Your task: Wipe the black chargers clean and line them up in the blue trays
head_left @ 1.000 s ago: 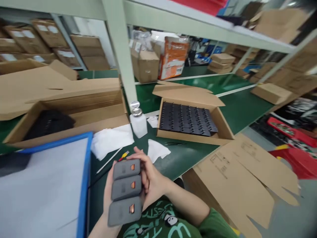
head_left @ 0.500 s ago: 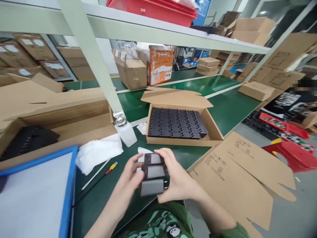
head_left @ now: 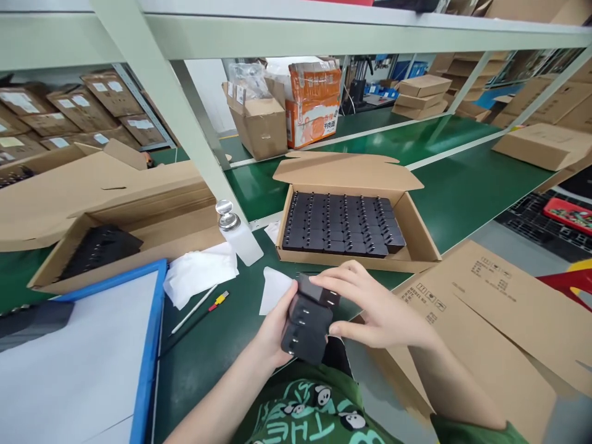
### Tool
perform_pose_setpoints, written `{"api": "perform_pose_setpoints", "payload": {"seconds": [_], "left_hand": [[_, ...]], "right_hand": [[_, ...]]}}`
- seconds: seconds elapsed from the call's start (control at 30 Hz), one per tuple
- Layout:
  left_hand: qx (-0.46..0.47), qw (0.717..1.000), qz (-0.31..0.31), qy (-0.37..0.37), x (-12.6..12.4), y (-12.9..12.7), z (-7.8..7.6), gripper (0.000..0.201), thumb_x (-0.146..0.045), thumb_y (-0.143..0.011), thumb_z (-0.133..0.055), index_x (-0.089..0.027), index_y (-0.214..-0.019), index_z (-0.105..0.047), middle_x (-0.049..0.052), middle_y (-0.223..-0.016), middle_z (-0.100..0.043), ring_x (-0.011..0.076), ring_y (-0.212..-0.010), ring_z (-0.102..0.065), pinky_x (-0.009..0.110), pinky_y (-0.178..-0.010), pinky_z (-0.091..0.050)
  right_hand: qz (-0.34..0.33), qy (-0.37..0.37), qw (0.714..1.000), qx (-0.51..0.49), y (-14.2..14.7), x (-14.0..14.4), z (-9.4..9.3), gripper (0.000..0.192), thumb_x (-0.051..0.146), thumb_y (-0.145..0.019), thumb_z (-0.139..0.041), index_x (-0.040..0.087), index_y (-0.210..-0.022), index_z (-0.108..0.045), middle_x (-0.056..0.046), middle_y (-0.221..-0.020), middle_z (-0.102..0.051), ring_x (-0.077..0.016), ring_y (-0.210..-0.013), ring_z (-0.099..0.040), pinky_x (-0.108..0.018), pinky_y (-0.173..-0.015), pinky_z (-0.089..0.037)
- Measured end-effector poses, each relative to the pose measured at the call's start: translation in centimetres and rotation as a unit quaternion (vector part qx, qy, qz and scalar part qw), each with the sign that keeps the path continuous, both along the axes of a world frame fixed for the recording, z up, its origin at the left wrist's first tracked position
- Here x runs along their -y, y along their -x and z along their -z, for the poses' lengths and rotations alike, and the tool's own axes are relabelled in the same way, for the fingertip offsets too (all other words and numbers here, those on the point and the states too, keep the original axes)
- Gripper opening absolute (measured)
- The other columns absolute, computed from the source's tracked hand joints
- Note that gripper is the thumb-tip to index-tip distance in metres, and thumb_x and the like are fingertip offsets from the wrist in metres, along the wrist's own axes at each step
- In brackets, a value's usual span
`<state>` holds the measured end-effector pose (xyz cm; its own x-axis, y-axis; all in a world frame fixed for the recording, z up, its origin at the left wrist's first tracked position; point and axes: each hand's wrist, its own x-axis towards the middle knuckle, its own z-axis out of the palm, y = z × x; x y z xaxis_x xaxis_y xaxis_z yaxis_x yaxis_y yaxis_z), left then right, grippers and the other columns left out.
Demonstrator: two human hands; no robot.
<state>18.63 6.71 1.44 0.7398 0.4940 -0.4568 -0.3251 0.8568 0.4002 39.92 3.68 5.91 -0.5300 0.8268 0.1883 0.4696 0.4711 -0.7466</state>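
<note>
Both hands clasp a row of three black chargers (head_left: 309,320): the left hand (head_left: 274,327) cups them underneath, the right hand (head_left: 370,305) grips alongside; an open carton (head_left: 419,231) lies just beyond.

Single head view, aimed forward-down from above; hands (head_left: 324,314) seen close at 6 o'clock, shelving (head_left: 296,28) at 12.

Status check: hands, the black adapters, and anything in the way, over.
Left hand and right hand both gripping a row of three black adapters. Held above table edge, before open carton of adapters. White wipe beneath; nothing blocking.
</note>
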Motion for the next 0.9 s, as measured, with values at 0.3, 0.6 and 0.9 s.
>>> {"api": "perform_pose_setpoints", "payload": {"seconds": [0.3, 0.6, 0.9], "left_hand": [[0.054, 0.987, 0.144, 0.037, 0.2, -2.0, -1.8, 0.088, -0.064, -0.103, -0.013, -0.004, -0.072, -0.070, 0.009, -0.058, -0.061, 0.0155, -0.047, -0.063, 0.020, -0.042, -0.045], [0.108, 0.993, 0.042, -0.027, 0.0, -2.0, -0.4, 0.055, -0.057, -0.095, -0.056, -0.014, -0.127, -0.064, 0.007, -0.077, -0.069, 0.0204, -0.059, -0.070, 0.027, -0.051, -0.056], [0.053, 0.998, 0.007, -0.033, 0.8, -1.8, -0.5, 0.062, -0.059, -0.096, -0.052, -0.011, -0.134, -0.058, 0.007, -0.078, -0.068, 0.0210, -0.057, -0.067, 0.030, -0.055, -0.055]], "right_hand": [[-0.069, -0.006, 0.998, 0.007, -1.5, -0.5, -1.1, 0.051, 0.031, -0.096, -0.067, 0.027, -0.141, -0.044, -0.013, -0.156, -0.037, -0.0230, -0.145, -0.040, -0.036, -0.111, -0.047], [0.305, -0.093, 0.938, 0.139, -12.5, -2.2, -4.0, 0.062, 0.051, -0.085, -0.076, 0.026, -0.131, -0.043, -0.009, -0.133, -0.060, -0.0245, -0.115, -0.061, -0.036, -0.093, -0.053], [0.370, 0.017, 0.816, 0.445, -21.2, -13.5, -1.0, 0.036, 0.042, -0.091, -0.071, 0.016, -0.115, -0.063, -0.009, -0.123, -0.062, -0.0274, -0.117, -0.058, -0.050, -0.101, -0.047]]}}
